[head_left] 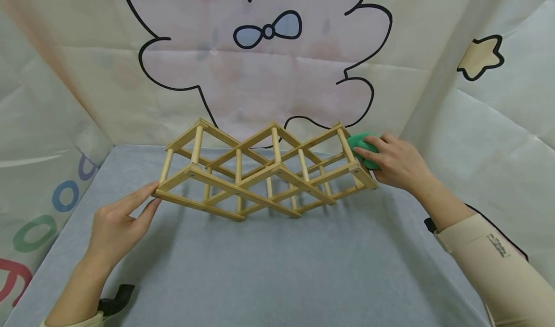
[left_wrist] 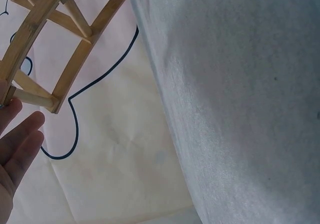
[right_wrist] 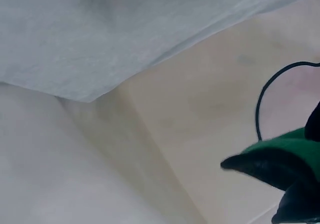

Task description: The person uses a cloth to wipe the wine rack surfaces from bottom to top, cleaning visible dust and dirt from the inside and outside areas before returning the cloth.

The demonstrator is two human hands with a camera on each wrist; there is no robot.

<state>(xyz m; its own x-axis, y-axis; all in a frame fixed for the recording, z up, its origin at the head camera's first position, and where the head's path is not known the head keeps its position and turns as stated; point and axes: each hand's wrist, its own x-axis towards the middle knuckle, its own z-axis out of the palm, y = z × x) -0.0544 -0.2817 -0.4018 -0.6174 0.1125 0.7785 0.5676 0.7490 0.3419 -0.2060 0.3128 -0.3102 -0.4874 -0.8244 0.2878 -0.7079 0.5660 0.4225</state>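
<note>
A folding wooden lattice rack [head_left: 236, 189] with round dowels spans the middle of the head view, spread out in a zigzag. At its left end my left hand [head_left: 117, 223] pinches the lower corner between thumb and fingers. The left wrist view shows that end of the rack [left_wrist: 75, 73] beside the fingertips of my left hand [left_wrist: 17, 149]. My right hand [head_left: 401, 165] grips a bunched green cloth [head_left: 364, 146] against the rack's right end. In the right wrist view, only dark fingers and part of the green cloth [right_wrist: 295, 146] appear at the right edge.
Beneath the rack lies a table with a grey-blue cover [head_left: 277, 269]. Printed curtains hang behind it and at both sides, the back one with a bow drawing [head_left: 269, 31]. Black bands [head_left: 117, 300] sit at the wrists.
</note>
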